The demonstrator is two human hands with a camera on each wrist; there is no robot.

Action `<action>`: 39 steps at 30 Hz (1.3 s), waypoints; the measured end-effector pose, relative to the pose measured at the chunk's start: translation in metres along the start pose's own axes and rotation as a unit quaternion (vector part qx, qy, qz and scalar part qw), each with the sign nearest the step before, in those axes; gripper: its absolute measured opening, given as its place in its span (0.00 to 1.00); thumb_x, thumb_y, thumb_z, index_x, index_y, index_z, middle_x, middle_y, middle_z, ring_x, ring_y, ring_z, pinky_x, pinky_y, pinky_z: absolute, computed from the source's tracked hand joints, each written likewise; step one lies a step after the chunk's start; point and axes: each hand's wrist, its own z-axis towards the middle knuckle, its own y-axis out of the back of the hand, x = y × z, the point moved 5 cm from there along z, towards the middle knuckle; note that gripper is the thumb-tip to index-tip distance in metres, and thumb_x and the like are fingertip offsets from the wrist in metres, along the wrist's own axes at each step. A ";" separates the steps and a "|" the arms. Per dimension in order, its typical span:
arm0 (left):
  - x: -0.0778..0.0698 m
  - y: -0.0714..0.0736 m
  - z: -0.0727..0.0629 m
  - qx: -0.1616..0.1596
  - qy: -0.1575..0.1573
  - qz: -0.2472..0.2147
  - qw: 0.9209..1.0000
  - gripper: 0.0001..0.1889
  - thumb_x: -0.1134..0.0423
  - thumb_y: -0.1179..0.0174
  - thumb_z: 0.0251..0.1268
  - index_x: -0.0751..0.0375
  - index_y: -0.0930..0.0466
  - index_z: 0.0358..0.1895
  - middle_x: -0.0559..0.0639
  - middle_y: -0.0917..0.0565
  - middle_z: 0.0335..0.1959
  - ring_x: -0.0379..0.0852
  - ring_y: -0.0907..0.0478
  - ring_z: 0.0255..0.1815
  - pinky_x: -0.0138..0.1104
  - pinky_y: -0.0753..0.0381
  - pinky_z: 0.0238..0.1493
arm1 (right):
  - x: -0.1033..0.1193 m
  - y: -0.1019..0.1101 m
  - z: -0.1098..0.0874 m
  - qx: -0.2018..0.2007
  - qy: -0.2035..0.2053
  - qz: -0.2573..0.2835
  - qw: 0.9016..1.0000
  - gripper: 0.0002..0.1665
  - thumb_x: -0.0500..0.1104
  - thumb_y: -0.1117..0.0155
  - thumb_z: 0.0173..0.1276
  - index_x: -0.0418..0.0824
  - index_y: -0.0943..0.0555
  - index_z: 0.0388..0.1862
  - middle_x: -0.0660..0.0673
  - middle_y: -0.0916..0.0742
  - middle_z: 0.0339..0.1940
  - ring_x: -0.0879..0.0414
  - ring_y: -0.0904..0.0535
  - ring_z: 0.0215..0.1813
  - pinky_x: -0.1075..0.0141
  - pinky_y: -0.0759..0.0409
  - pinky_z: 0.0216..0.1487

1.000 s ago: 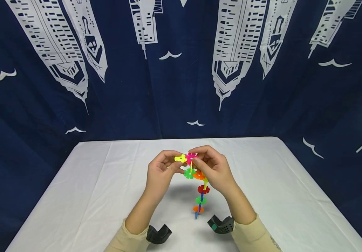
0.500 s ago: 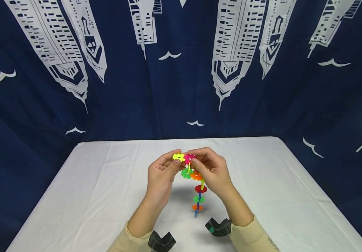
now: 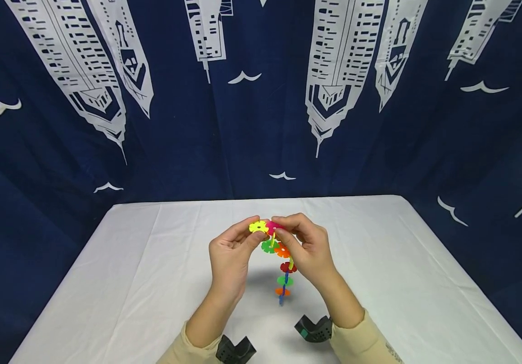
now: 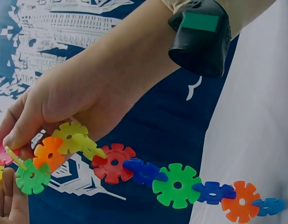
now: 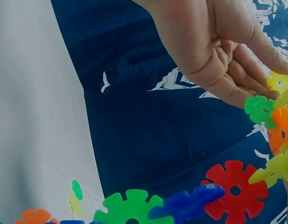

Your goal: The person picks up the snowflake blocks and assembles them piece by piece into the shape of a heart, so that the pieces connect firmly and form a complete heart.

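A chain of flower-shaped plastic discs (image 4: 113, 174) was held up over the white-covered table (image 3: 151, 293), its top discs raised between the two hands. The yellow disc (image 3: 254, 227) at its top end was pinched between thumb and forefinger of the left hand (image 3: 229, 258), which was mostly closed. The neighbouring pink disc (image 3: 272, 226) was pinched likewise by the right hand (image 3: 308, 248), its other fingers bent. The yellow and pink discs were seen edge to edge; how far they were slotted together could not be told. Below, green, orange, yellow, red and blue discs were strung, with a blue disc (image 4: 269, 207) at the bottom; whether the cloth was touched by it could not be told. Black devices (image 3: 314, 329) were worn at both wrists, beside beige sleeves (image 3: 365, 338). Behind, a navy backdrop (image 3: 261, 141) was patterned with white buildings and birds.
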 end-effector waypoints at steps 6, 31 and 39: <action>-0.004 0.001 0.000 0.001 -0.013 0.023 1.000 0.19 0.74 0.29 0.55 0.74 0.17 0.52 0.44 0.09 0.38 0.40 0.13 0.39 0.34 0.13 0.48 | 0.004 0.001 0.001 -0.002 0.019 -0.005 1.000 0.11 0.24 0.34 0.62 0.28 0.19 0.44 0.34 0.12 0.36 0.62 0.14 0.41 0.73 0.15 0.49; -0.009 -0.003 -0.001 0.033 0.001 0.019 0.999 0.21 0.76 0.29 0.54 0.77 0.18 0.53 0.45 0.10 0.41 0.41 0.13 0.43 0.34 0.13 0.48 | 0.011 -0.002 0.002 -0.025 0.073 -0.005 0.997 0.14 0.40 0.37 0.70 0.27 0.20 0.42 0.36 0.15 0.29 0.57 0.23 0.28 0.78 0.19 0.35; -0.012 -0.001 0.003 0.052 -0.012 0.051 0.997 0.18 0.74 0.30 0.56 0.72 0.16 0.52 0.43 0.10 0.40 0.39 0.13 0.41 0.33 0.13 0.47 | 0.006 0.003 0.003 0.010 0.031 -0.043 0.999 0.11 0.28 0.35 0.66 0.30 0.21 0.47 0.37 0.12 0.38 0.57 0.15 0.38 0.74 0.16 0.50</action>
